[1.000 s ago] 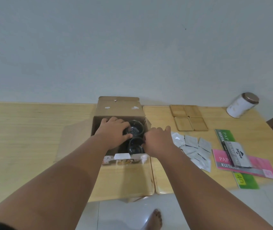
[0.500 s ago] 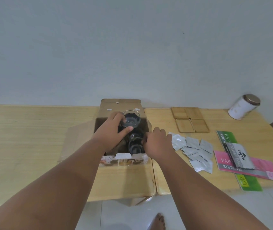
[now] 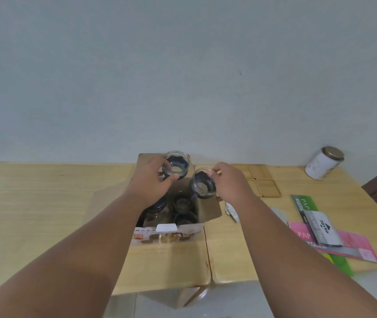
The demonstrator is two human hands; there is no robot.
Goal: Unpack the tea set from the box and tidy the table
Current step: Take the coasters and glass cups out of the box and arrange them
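An open cardboard box [image 3: 171,235] stands on the wooden table [image 3: 45,203], with more dark-rimmed glass pieces [image 3: 183,207] visible inside. My left hand [image 3: 150,182] holds a small clear glass cup [image 3: 176,165] above the box's far side. My right hand [image 3: 228,182] grips a second glass cup [image 3: 203,184] above the box's right side. The two cups are close together but apart.
Wooden coasters [image 3: 263,182] lie behind my right hand. A white tin with a brown lid [image 3: 322,162] lies at the far right. Silver sachets [image 3: 232,211], a green booklet [image 3: 302,203], a pink booklet [image 3: 352,244] and a grey stamp pad box [image 3: 322,228] lie to the right.
Both hands rose out of the box. The left lifted its cup higher, and the right, earlier resting at the box's edge, now holds a second cup.
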